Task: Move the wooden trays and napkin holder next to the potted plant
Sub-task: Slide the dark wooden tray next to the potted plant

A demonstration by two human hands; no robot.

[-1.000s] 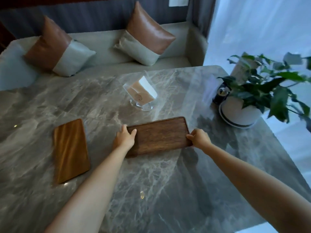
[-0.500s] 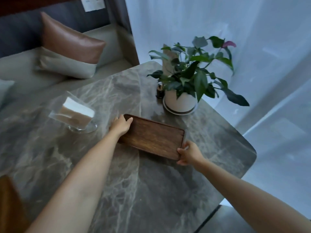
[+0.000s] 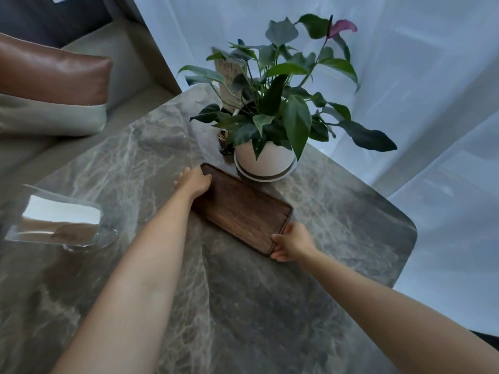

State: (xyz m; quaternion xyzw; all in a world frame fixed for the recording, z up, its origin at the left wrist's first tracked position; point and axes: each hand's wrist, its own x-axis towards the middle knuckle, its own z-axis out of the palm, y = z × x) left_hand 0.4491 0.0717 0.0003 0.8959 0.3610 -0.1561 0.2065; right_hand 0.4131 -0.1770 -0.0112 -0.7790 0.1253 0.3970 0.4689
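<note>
A dark wooden tray (image 3: 243, 209) lies on the marble table (image 3: 270, 306), its far corner almost touching the white pot of the potted plant (image 3: 266, 157). My left hand (image 3: 193, 180) grips the tray's far short end. The near short end is held by my right hand (image 3: 293, 242). The clear napkin holder (image 3: 58, 222), with white napkins in it, stands at the left of the table. The second, lighter tray is out of view.
A small dark jar (image 3: 224, 143) and a card stand behind the pot. A sofa with a brown and grey cushion (image 3: 54, 90) lies beyond the table's far left edge. White curtains hang to the right, past the table's rounded corner (image 3: 405, 230).
Both hands have carried the dark tray to the right, from the table's middle up against the plant pot. The view has swung right, so the lighter tray has dropped out of sight.
</note>
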